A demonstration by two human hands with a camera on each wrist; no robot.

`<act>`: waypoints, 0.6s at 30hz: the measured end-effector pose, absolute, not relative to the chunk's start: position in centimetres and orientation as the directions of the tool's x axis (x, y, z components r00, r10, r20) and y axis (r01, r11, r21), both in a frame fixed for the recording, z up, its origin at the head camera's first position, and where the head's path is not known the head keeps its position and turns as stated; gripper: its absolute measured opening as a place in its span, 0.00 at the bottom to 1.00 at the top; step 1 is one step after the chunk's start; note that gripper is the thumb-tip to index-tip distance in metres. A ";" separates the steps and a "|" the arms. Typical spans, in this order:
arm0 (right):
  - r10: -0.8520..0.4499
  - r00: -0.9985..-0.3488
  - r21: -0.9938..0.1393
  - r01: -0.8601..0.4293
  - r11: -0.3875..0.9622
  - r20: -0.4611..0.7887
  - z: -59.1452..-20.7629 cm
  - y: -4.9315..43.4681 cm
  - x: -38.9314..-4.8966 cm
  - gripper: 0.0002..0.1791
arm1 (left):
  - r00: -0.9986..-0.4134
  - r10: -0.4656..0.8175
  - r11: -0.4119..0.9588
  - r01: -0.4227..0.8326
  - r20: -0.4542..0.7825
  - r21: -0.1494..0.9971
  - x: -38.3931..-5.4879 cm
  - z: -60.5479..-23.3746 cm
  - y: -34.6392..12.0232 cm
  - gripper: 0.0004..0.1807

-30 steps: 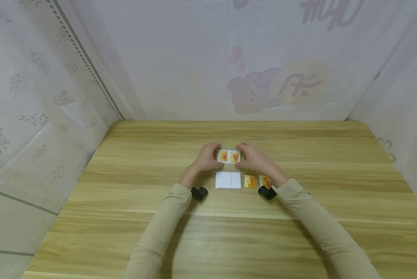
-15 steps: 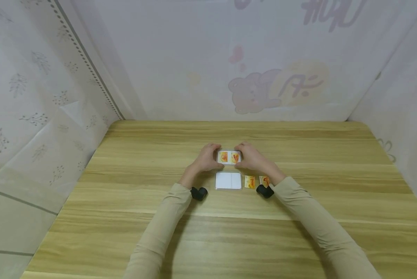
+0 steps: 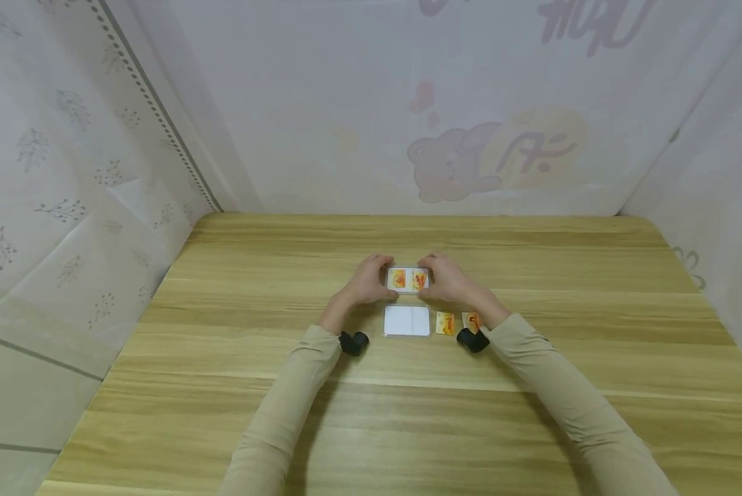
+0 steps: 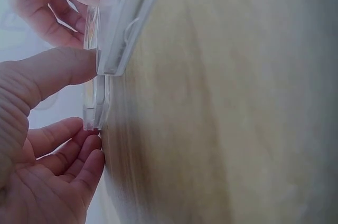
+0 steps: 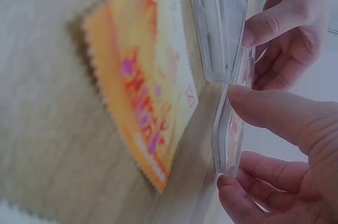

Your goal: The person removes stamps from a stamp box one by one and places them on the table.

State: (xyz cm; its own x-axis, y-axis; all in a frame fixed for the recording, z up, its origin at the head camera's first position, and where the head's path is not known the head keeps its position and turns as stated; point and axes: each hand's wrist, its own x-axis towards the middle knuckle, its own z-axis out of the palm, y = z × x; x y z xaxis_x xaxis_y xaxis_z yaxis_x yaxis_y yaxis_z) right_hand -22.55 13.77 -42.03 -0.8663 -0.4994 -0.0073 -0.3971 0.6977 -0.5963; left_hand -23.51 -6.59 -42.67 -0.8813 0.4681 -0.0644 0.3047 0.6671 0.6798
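The left hand (image 3: pixel 368 281) and right hand (image 3: pixel 450 281) each pinch, in a thumb-and-finger grip, one end of a clear case (image 3: pixel 408 280) showing two stamps, around the middle of the worktop (image 3: pixel 271 275). Just nearer lies a white case (image 3: pixel 402 321), with two loose cards (image 3: pixel 445 323) to its right.

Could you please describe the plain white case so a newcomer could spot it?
On the table, find the two loose stamps near the middle. The near case is just left of them, showing only white; the far case shows two orange stamps.
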 end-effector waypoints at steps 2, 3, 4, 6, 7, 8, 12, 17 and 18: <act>-0.497 -0.868 -0.610 -0.387 0.691 -0.013 -42.0 13.8 -22.5 0.34 | -0.881 0.468 0.665 0.301 -0.068 0.683 -23.5 -42.7 -6.6 0.40; -0.493 -0.870 -0.616 -0.379 0.690 -0.017 -42.0 13.8 -22.5 0.34 | -0.881 0.467 0.666 0.297 -0.071 0.684 -23.5 -42.7 -6.6 0.40; -0.486 -0.874 -0.625 -0.365 0.690 -0.026 -41.9 13.9 -22.4 0.34 | -0.882 0.466 0.667 0.297 -0.072 0.683 -23.5 -42.7 -6.6 0.41; -0.470 -0.881 -0.644 -0.333 0.689 -0.048 -41.8 14.0 -22.2 0.34 | -0.882 0.465 0.669 0.294 -0.075 0.683 -23.6 -42.8 -6.6 0.41; -0.466 -0.883 -0.651 -0.324 0.687 -0.053 -41.7 14.0 -22.2 0.35 | -0.882 0.465 0.669 0.296 -0.075 0.682 -23.6 -42.8 -6.6 0.41; -0.460 -0.886 -0.657 -0.312 0.687 -0.060 -41.7 14.1 -22.1 0.35 | -0.882 0.466 0.670 0.299 -0.072 0.680 -23.6 -42.8 -6.6 0.41; -0.446 -0.892 -0.670 -0.288 0.684 -0.073 -41.5 14.4 -22.0 0.37 | -0.879 0.471 0.672 0.305 -0.072 0.675 -23.7 -42.9 -6.7 0.41; -0.461 -0.886 -0.638 -0.331 0.695 -0.043 -41.4 15.0 -22.1 0.38 | -0.875 0.479 0.673 0.316 -0.068 0.668 -23.8 -42.9 -6.8 0.39; -0.463 -0.885 -0.633 -0.339 0.696 -0.036 -41.4 15.1 -22.2 0.37 | -0.874 0.481 0.672 0.317 -0.069 0.669 -23.8 -42.9 -6.8 0.38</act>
